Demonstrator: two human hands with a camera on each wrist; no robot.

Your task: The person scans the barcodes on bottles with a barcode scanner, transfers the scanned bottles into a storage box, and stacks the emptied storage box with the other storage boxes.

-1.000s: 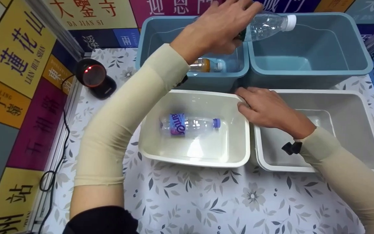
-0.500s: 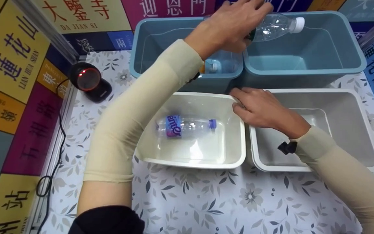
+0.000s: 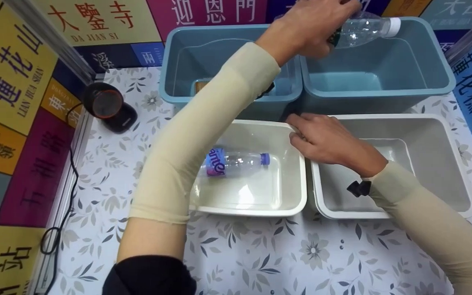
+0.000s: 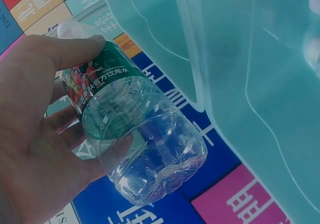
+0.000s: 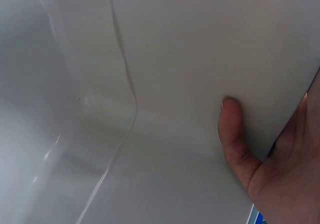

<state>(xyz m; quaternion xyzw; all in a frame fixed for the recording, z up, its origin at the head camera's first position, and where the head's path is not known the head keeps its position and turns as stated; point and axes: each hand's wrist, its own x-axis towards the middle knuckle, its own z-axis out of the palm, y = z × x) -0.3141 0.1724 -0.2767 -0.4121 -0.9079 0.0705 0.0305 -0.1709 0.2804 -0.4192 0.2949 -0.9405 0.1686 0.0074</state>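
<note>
My left hand (image 3: 314,28) grips a clear plastic bottle (image 3: 361,32) with a white cap and a green label. It lies sideways above the blue bins, its cap over the right one. In the left wrist view, the thumb and fingers wrap around the label of the empty-looking bottle (image 4: 145,134). My right hand (image 3: 326,139) holds the right edge of the left white bin (image 3: 256,212), with the thumb (image 5: 232,129) against the inner wall. Inside that bin lies another clear bottle (image 3: 240,163) with a purple cap and label, partly covered by my left sleeve.
Two blue bins stand behind: the left one (image 3: 178,99) has an orange-brown item (image 3: 200,85) mostly hidden by my arm, the right one (image 3: 383,91) adjoins it. A second white bin (image 3: 445,172) sits front right. A black scanner-like device (image 3: 107,106) with a cord stands left.
My left hand has carried the bottle to the right, from over the left blue bin toward the right one. The red lights on the black device have gone out. My right hand stays on the rim.
</note>
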